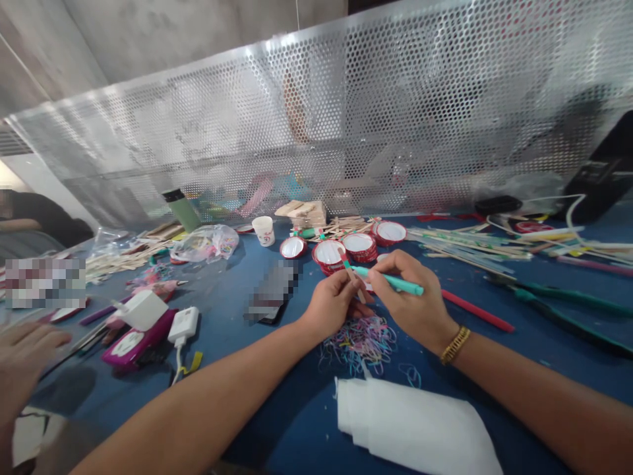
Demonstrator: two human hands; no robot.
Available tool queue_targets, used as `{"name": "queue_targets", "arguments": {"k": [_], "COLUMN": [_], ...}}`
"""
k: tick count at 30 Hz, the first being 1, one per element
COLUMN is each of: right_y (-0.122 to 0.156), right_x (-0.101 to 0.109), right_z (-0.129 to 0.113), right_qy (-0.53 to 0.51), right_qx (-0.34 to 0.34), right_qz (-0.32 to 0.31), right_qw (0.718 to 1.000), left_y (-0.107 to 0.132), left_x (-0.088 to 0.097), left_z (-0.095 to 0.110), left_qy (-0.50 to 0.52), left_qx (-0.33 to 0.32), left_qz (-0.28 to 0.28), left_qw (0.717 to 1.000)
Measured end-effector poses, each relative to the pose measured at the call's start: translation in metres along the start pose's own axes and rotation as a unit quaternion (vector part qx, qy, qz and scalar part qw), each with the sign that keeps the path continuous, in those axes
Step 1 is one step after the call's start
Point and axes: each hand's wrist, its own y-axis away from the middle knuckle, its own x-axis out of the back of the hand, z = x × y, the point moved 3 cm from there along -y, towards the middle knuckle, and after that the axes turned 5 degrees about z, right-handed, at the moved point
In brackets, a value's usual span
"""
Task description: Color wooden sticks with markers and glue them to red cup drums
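My left hand (332, 303) is closed in a pinch on a short wooden craft stick (350, 272) with red and green painted bands, held tilted above the blue table (277, 409). My right hand (413, 300), with a gold bracelet on the wrist, grips a teal pen (390, 280) whose tip meets the stick. Just below both hands lies a heap of thin coloured rubber bands (361, 340). Several red-rimmed round lids (346, 251) stand just beyond the hands.
A white folded cloth (410, 425) lies near me. A phone (271, 293), white chargers (163, 316), a paper cup (264, 229), loose wooden sticks (469, 251), a red pencil (475, 311) and green-handled pliers (558, 307) lie around. Another person's hand (24, 353) is at far left. A perforated metal screen (346, 119) backs the table.
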Motion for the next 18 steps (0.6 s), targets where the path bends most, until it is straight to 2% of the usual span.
{"name": "queue_targets", "arguments": {"k": [3, 11, 18], "right_y": [-0.0002, 0.0025, -0.0011], "right_x": [0.0011, -0.0020, 0.0010], "right_z": [0.0005, -0.0005, 0.0052], "right_qy": [-0.004, -0.013, 0.009], "right_qx": [0.001, -0.010, -0.002], "right_qz": [0.008, -0.022, 0.024], "right_qw": [1.000, 1.000, 1.000], "left_y": [0.0003, 0.0004, 0.0000], "left_x": [-0.0004, -0.0006, 0.0001], "left_z": [0.0006, 0.0003, 0.0007], "left_qy": [0.012, -0.001, 0.011], "left_qx": [0.005, 0.011, 0.010], "left_qz": [0.001, -0.001, 0.009], "left_qw": [1.000, 1.000, 1.000]}}
